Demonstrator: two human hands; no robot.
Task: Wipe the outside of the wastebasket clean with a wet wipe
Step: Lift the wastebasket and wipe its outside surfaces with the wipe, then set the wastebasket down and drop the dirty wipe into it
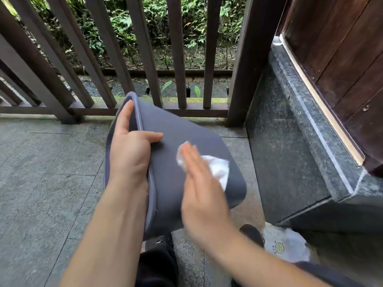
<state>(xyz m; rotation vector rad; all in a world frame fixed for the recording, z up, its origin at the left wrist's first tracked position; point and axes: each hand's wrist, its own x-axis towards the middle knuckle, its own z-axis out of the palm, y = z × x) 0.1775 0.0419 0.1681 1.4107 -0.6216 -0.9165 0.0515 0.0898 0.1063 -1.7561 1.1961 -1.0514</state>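
Grey plastic, the wastebasket (165, 162) hangs tipped above the floor, gripped at its rim by the left hand (129, 150), so the flat, blurred right hand (199, 183) pressing the wet wipe (217, 168) could perhaps twist it loose.

**Count on the Floor**

One grey wastebasket (186, 146), tipped on its side. One white wipe (215, 166) on its wall. Two hands: the left hand (128, 148) at the rim, the right hand (199, 183) on the wipe. One plastic packet (288, 245) on the floor (41, 172) near its right edge, by the stone step (290, 131). Two dark shoes show: one shoe (251, 233) beside the packet, the other shoe (161, 241) under the wastebasket. One wooden railing (145, 59) along the far edge.
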